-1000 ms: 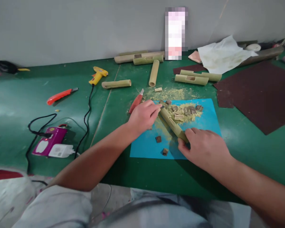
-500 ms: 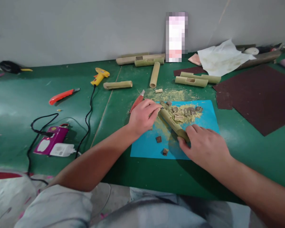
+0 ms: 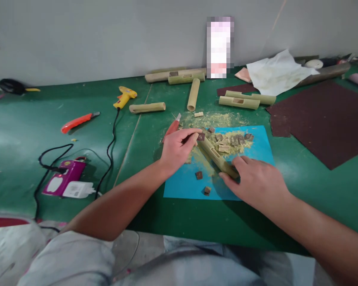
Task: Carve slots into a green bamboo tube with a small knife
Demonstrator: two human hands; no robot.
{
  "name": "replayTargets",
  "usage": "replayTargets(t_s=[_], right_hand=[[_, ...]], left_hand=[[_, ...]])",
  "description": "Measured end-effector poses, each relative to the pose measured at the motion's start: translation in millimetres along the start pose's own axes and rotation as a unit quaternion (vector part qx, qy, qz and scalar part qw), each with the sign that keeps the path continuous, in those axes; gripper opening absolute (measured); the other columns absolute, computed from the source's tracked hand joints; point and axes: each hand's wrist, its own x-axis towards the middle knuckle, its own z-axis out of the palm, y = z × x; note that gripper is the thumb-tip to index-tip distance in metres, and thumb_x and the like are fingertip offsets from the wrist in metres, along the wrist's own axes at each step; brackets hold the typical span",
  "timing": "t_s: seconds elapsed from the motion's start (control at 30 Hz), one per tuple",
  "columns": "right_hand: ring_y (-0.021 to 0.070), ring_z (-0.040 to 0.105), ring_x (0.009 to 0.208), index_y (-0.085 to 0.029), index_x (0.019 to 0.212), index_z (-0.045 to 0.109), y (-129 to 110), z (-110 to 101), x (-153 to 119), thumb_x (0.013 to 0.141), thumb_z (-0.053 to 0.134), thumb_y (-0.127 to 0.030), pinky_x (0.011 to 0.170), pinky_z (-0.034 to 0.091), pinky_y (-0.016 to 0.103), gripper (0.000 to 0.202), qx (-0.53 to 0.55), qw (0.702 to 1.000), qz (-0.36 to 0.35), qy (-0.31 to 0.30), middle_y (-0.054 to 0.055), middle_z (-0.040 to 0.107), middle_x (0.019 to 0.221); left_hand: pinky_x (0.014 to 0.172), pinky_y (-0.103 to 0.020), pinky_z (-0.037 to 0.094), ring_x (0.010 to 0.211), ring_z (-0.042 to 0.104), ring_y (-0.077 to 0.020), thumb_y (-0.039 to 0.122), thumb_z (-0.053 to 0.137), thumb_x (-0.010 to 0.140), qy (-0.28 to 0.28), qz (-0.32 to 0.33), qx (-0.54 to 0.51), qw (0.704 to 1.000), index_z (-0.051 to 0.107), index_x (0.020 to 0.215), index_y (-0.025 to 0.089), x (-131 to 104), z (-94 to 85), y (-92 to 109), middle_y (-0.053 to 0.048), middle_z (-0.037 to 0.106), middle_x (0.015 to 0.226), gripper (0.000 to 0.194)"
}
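Observation:
My left hand (image 3: 179,151) pinches a small brown square of sandpaper (image 3: 201,137) between thumb and fingers, at the far end of a green bamboo tube (image 3: 216,155). The tube has a long slot cut in its upper side and slants across a blue sheet (image 3: 181,186). Its near end is gripped by my right hand (image 3: 256,178), thumb on one side and fingers on the other. Beside the tube lies a heap of bamboo shavings and small brown pieces (image 3: 237,140). Two loose small pieces rest nearer me, one being a brown square (image 3: 199,175).
A red-handled knife (image 3: 172,128) lies just beyond my left hand. Further left are another red cutter (image 3: 77,122), a yellow glue gun (image 3: 125,97) and a purple power strip (image 3: 64,178) with cords. More bamboo tubes (image 3: 239,102) lie behind; a large brown sheet (image 3: 325,119) is right.
The sandpaper square in my left hand has turned so its brown face shows, lifting slightly at the tube's far end. My right hand keeps its grip, its thumb shifted slightly left.

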Motion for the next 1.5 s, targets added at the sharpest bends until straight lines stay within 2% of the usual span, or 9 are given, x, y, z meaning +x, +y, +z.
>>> replayTargets(t_s=[0.13,0.3,0.4,0.57,0.73,0.83,1.0,1.23,1.5], right_hand=[[0.0164,0.055,0.059,-0.02,0.081,0.062,0,0,0,0.093,0.055,-0.039,0.056,0.021,0.032,0.024,-0.002,1.0,0.003,-0.002,0.005,0.063,0.069],[0.0161,0.056,0.057,-0.018,0.086,0.065,0,2,0,0.093,0.052,-0.031,0.055,0.022,0.032,0.02,0.011,1.0,0.013,0.016,0.006,0.068,0.071],[0.0162,0.056,0.057,-0.017,0.091,0.068,0,3,1,0.092,0.051,-0.03,0.054,0.023,0.032,0.021,0.017,1.0,0.013,0.02,0.006,0.07,0.072],[0.0157,0.056,0.057,-0.017,0.092,0.068,1,2,1,0.093,0.049,-0.031,0.054,0.023,0.032,0.024,0.017,1.0,0.013,0.007,0.006,0.07,0.074],[0.0164,0.056,0.057,-0.018,0.09,0.067,0,1,1,0.093,0.052,-0.035,0.054,0.021,0.032,0.023,0.021,1.0,0.017,-0.014,0.006,0.07,0.074],[0.0161,0.056,0.057,-0.018,0.09,0.067,-1,1,1,0.092,0.053,-0.035,0.055,0.019,0.032,0.022,0.023,0.999,0.012,-0.026,0.006,0.07,0.074],[0.0153,0.054,0.053,-0.017,0.094,0.067,-1,3,0,0.092,0.049,-0.032,0.052,0.016,0.031,0.024,0.023,0.998,0.031,-0.043,0.006,0.07,0.072],[0.0156,0.052,0.05,-0.017,0.091,0.066,-2,0,1,0.094,0.044,-0.031,0.051,0.012,0.032,0.026,0.016,0.997,0.037,-0.06,0.006,0.069,0.069],[0.018,0.058,0.058,-0.02,0.086,0.061,-3,-5,3,0.093,0.058,-0.044,0.053,0.015,0.031,0.025,0.005,0.994,0.041,-0.103,0.005,0.068,0.073]], left_hand=[[0.075,-0.026,0.059,0.077,0.07,-0.0136,0.023,0.06,0.1,-0.001,0.052,0.033,0.998,0.077,0.107,0.019,0,-0.3,2,-0.004,0.078,0.091,0.02],[0.064,-0.024,0.051,0.064,0.059,-0.0108,0.023,0.065,0.096,0.012,0.076,0.054,0.996,0.077,0.098,0.019,3,-1.5,-3,0.0,0.067,0.076,0.013],[0.062,-0.023,0.049,0.065,0.057,-0.0102,0.024,0.07,0.093,0.033,0.093,0.053,0.994,0.072,0.089,0.018,4,-0.8,-5,0.001,0.064,0.076,0.007],[0.066,-0.026,0.05,0.07,0.057,-0.0113,0.022,0.071,0.091,0.036,0.112,0.061,0.991,0.062,0.08,0.018,3,1.1,-4,0.0,0.062,0.078,0.014],[0.064,-0.024,0.052,0.069,0.06,-0.0111,0.023,0.069,0.092,0.037,0.047,0.02,0.998,0.063,0.087,0.018,2,3.6,-5,0.0,0.066,0.08,0.01],[0.068,-0.024,0.056,0.072,0.066,-0.012,0.021,0.068,0.093,0.036,0.013,-0.009,0.999,0.066,0.094,0.017,1,4.3,-6,-0.001,0.071,0.084,0.004],[0.085,-0.029,0.06,0.092,0.07,-0.0154,0.015,0.067,0.09,0.038,0.055,-0.018,0.998,0.069,0.094,0.017,3,2.7,-11,-0.005,0.074,0.099,0.004],[0.094,-0.036,0.059,0.098,0.071,-0.0186,0.016,0.067,0.092,-0.013,0.119,-0.007,0.993,0.068,0.093,0.018,3,2.2,-11,-0.007,0.075,0.1,0.002],[0.093,-0.036,0.059,0.098,0.072,-0.0192,0.019,0.067,0.093,-0.025,0.141,0.014,0.99,0.068,0.092,0.018,4,1.6,-10,-0.007,0.075,0.102,0.001]])
